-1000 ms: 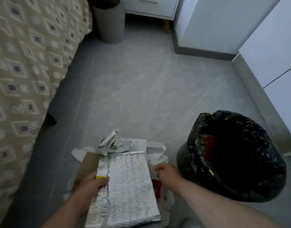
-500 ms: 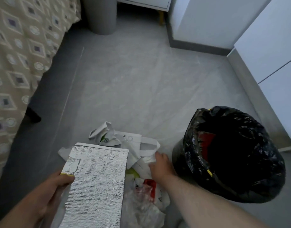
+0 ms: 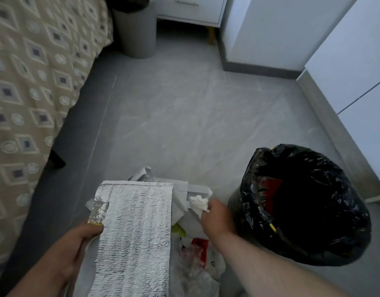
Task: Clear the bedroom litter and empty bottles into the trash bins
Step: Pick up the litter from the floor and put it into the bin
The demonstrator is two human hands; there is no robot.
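My left hand (image 3: 71,251) grips the left edge of a flat silver foil insulated bag (image 3: 135,236) and holds it lifted over a litter pile. My right hand (image 3: 214,217) pinches a crumpled white tissue (image 3: 198,203) just above the pile. The pile holds white paper bags (image 3: 191,189) and a clear plastic bag with red print (image 3: 195,256). A bin lined with a black bag (image 3: 302,206) stands right of my right hand, something red inside it.
A bed with a beige patterned cover (image 3: 34,82) runs along the left. A grey bin (image 3: 135,33) stands at the back beside a white nightstand (image 3: 191,7). White cabinets (image 3: 356,82) line the right. Grey floor (image 3: 195,116) lies between.
My left hand has slid the foil bag left and up off the pile. My right hand has picked a white tissue out of the uncovered litter.
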